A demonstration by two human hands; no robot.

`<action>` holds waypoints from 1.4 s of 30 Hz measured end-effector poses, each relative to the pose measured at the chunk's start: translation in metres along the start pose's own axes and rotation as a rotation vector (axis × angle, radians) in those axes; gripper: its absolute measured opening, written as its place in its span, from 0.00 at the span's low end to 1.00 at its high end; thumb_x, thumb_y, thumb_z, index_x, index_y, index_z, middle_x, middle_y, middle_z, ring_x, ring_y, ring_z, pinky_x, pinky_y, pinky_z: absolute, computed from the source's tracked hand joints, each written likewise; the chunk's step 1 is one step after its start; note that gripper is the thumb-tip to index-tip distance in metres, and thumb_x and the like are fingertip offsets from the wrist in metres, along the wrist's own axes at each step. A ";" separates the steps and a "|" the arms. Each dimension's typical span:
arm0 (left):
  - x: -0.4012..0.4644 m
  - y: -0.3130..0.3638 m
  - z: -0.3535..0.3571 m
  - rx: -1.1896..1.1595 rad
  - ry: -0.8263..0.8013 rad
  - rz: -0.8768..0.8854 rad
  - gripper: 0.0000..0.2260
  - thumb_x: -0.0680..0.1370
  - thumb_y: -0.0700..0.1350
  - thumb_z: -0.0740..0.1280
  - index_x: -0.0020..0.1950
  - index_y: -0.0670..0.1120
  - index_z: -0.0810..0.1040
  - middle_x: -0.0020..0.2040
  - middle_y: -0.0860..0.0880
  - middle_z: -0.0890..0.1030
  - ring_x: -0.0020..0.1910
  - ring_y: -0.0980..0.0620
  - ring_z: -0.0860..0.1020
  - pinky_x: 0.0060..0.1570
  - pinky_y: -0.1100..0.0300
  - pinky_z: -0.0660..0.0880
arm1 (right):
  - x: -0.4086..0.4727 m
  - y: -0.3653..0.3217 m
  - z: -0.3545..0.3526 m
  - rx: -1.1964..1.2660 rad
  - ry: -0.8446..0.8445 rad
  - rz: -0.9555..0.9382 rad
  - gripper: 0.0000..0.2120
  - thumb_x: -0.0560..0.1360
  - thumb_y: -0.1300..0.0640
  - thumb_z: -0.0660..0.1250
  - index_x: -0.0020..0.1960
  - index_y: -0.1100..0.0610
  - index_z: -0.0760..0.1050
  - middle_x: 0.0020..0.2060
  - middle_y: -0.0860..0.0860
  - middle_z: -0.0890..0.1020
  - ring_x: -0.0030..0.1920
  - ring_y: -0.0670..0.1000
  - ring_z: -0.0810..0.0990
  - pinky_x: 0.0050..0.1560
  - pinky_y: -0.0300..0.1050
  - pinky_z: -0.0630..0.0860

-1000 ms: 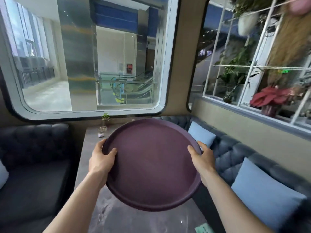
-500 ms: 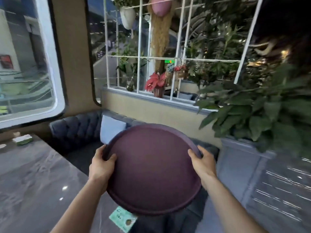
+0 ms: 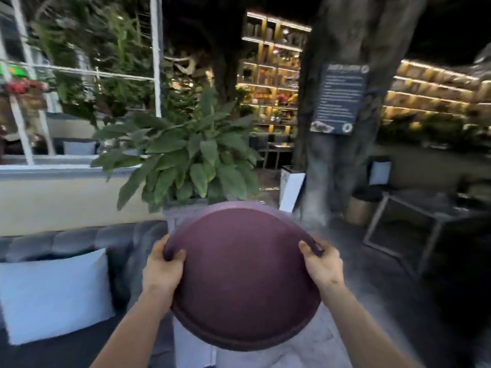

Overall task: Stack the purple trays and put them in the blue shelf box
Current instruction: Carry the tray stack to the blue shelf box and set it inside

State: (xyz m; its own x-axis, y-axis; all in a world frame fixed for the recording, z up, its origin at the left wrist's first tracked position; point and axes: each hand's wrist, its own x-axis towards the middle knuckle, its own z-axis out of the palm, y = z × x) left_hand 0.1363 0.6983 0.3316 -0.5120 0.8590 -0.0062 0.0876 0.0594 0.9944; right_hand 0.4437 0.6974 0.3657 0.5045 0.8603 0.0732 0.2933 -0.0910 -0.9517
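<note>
I hold a round purple tray (image 3: 241,277) in front of me, low in the middle of the head view. A second rim edge shows along its lower side, so it may be a stack; I cannot tell for sure. My left hand (image 3: 163,269) grips the tray's left rim with the thumb on top. My right hand (image 3: 322,264) grips the right rim the same way. No blue shelf box is in view.
A dark tufted sofa (image 3: 79,240) with a light blue cushion (image 3: 53,296) is at the left. A potted leafy plant (image 3: 183,158) stands straight ahead. A thick tree trunk (image 3: 342,123) with a sign rises at centre right. A metal-framed table (image 3: 414,216) is at the right.
The view has swung right, from the window and table past the sofa to the plant, tree trunk and lit shelves. Both hands keep the same grip on the tray.
</note>
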 end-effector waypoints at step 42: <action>-0.459 0.004 0.390 0.178 -1.202 0.197 0.23 0.79 0.48 0.67 0.74 0.56 0.70 0.68 0.48 0.78 0.62 0.41 0.78 0.58 0.50 0.74 | -0.235 0.207 -0.513 -0.080 1.137 0.498 0.26 0.73 0.48 0.70 0.70 0.53 0.73 0.66 0.55 0.78 0.67 0.58 0.76 0.69 0.54 0.70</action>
State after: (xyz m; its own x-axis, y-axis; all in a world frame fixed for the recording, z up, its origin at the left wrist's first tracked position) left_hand 0.7045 0.5024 0.2972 0.6270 0.7777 -0.0446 0.2378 -0.1367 0.9616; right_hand 0.8023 0.2190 0.3046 0.9801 -0.1952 -0.0357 -0.1031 -0.3475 -0.9320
